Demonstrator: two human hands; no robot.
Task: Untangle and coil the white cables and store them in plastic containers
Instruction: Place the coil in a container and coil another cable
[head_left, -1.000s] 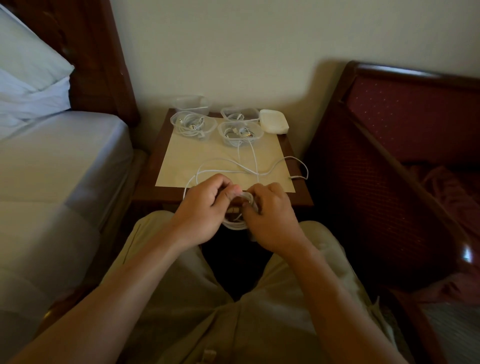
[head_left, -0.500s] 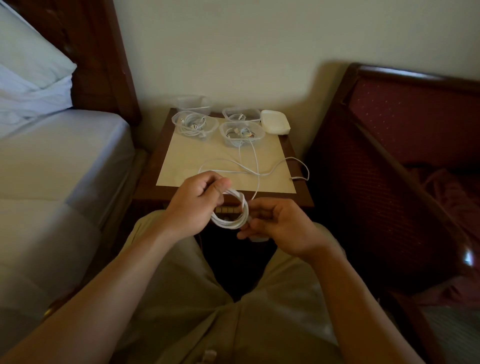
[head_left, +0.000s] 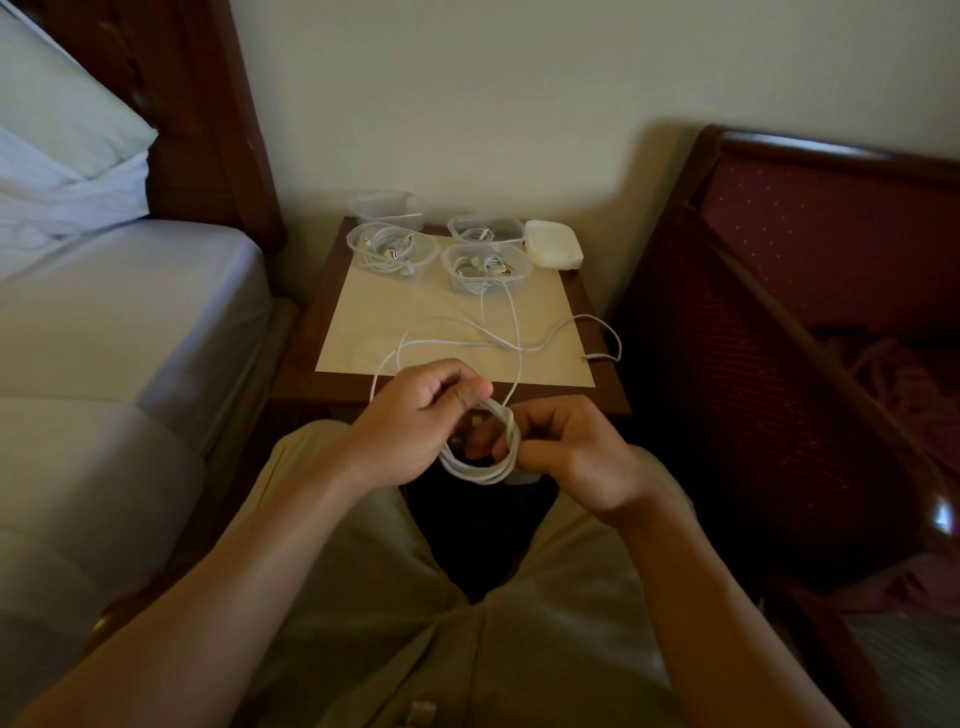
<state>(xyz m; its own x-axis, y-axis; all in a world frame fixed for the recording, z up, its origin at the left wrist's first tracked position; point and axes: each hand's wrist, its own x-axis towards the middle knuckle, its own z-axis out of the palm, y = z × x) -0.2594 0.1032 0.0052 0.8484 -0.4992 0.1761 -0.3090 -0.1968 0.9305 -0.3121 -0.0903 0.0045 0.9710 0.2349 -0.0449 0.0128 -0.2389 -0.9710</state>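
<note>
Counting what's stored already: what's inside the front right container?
The front right container holds coiled white cables with connectors; one strand trails out over its rim. How many lie inside cannot be told.

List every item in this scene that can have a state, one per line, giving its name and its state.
White cable coil: partly wound, held by both hands, its tail trailing over the table.
Left hand: grips the coil.
Right hand: pinches the coil.
Clear plastic container, front right: open, holds cables, one spilling out.
Clear plastic container, front left: open, holds coiled cables.
Clear plastic container, back right: open, holds a cable.
Clear plastic container, back left: open, contents unclear.
</note>
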